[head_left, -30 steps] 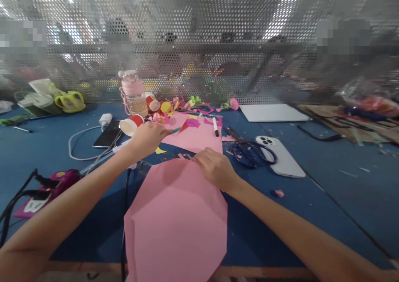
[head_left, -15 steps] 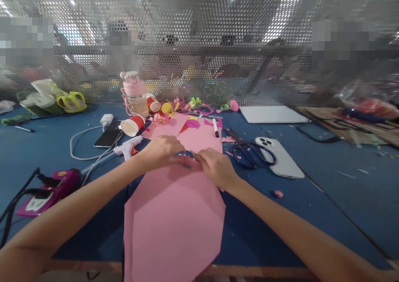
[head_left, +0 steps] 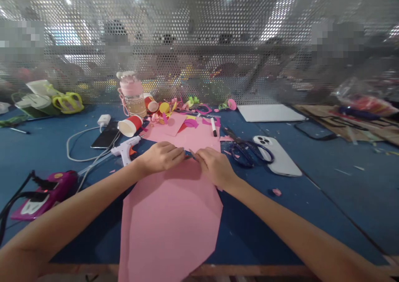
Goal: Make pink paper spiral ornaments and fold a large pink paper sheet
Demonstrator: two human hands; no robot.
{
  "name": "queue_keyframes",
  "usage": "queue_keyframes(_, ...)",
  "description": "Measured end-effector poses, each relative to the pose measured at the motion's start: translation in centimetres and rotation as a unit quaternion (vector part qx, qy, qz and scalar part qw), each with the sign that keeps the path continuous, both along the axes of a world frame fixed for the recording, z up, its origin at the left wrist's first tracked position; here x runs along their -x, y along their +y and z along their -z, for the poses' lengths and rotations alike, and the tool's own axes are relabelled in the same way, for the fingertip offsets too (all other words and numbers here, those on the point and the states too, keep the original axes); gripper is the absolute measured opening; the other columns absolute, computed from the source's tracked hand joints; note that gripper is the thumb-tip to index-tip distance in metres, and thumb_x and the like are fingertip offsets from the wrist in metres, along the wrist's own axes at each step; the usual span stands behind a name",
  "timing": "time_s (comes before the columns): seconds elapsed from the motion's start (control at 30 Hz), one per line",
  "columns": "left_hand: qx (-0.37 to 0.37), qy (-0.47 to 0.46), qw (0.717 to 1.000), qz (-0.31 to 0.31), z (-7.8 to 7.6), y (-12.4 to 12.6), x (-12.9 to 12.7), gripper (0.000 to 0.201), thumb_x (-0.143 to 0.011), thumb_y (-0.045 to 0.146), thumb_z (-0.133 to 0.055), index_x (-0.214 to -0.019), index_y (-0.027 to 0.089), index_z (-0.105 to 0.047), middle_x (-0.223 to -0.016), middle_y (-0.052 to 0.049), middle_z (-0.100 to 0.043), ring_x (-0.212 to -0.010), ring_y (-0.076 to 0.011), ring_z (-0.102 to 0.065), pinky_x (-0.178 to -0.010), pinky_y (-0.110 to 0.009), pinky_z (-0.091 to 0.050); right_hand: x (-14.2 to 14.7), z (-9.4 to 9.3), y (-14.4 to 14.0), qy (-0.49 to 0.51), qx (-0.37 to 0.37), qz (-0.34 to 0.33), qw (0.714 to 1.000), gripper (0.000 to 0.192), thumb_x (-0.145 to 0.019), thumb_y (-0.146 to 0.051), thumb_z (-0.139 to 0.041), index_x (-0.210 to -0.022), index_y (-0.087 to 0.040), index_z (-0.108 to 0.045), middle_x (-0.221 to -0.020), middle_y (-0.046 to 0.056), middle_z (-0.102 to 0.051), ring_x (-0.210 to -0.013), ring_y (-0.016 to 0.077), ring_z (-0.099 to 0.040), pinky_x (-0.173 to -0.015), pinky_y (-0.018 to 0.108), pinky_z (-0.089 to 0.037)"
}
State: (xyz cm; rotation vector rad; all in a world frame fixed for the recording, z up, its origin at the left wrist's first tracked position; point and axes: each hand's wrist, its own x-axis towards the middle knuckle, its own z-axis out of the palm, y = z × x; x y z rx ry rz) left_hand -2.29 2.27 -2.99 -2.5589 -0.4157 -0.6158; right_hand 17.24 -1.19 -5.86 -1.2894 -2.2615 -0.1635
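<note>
A large sheet of pink paper [head_left: 171, 224] with angled corners lies before me and reaches over the table's front edge. At its far edge my left hand [head_left: 163, 155] is closed, the fingers curled over the paper. My right hand [head_left: 215, 165] pinches the same edge a little to the right, thumb and fingers together. Between the fingertips the paper's edge is partly hidden. Blue-handled scissors [head_left: 249, 153] lie just right of my right hand. Beyond both hands rests more pink paper [head_left: 196, 138] with a marker [head_left: 213, 127] on it.
Left are a glue gun [head_left: 126, 147], a dark phone [head_left: 106, 136], a cup [head_left: 130, 126] and a purple power strip [head_left: 46, 194] with cables. A water bottle [head_left: 133, 99] stands behind. A white phone [head_left: 280, 157] lies right. Perforated metal [head_left: 199, 66] closes off the back.
My left hand's fingers have curled in closer on the paper's far edge. The right hand stays at its place. The whole view has shifted slightly.
</note>
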Motion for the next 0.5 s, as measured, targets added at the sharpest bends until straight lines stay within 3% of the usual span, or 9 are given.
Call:
queue_keyframes(0.1, -0.147, 0.042, 0.988, 0.033, 0.21, 0.05, 0.00, 0.014, -0.086, 0.013, -0.040, -0.085, 0.013, -0.054, -0.078, -0.004, -0.065, -0.058, -0.0102, -0.057, -0.054, -0.024, -0.044, 0.22, -0.14, -0.13, -0.013, 0.029, 0.014, 0.999, 0.021, -0.085, -0.015, -0.039, -0.068, -0.017, -0.052, -0.061, 0.003, -0.056, -0.060, 0.0145, -0.052, -0.052, 0.023, -0.029)
queue_keyframes(0.17, -0.183, 0.048, 0.981, 0.035, 0.24, 0.02, -0.05, 0.012, -0.085, 0.012, -0.042, -0.084, 0.013, -0.053, -0.079, -0.005, -0.065, -0.060, -0.0107, -0.057, -0.055, -0.024, -0.045, 0.41, -0.26, -0.19, -0.018, 0.052, 0.029, 0.998, 0.022, -0.086, -0.018, -0.038, -0.069, -0.017, -0.053, -0.062, 0.004, -0.057, -0.059, 0.0147, -0.053, -0.052, 0.024, -0.029)
queue_keyframes(0.33, -0.154, 0.093, 0.983, 0.030, 0.24, -0.38, -0.27, 0.018, -0.084, 0.006, -0.038, -0.076, 0.015, -0.052, -0.071, -0.002, -0.062, -0.057, -0.0104, -0.053, -0.057, -0.025, -0.044, 0.83, -0.22, -0.09, -0.019, 0.111, 0.051, 0.992, 0.019, -0.085, -0.018, -0.042, -0.071, -0.017, -0.055, -0.067, 0.006, -0.062, -0.062, 0.0162, -0.057, -0.052, 0.024, -0.030)
queue_keyframes(0.5, -0.124, 0.112, 0.986, 0.012, 0.46, -0.60, -0.23, 0.022, -0.084, 0.003, -0.036, -0.083, 0.016, -0.053, -0.078, -0.002, -0.061, -0.070, -0.0122, -0.056, -0.071, -0.029, -0.045, 0.96, 0.10, 0.11, 0.007, 0.137, 0.040, 0.990, 0.022, -0.084, -0.015, -0.039, -0.067, -0.017, -0.053, -0.063, 0.006, -0.062, -0.059, 0.0164, -0.057, -0.052, 0.024, -0.030)
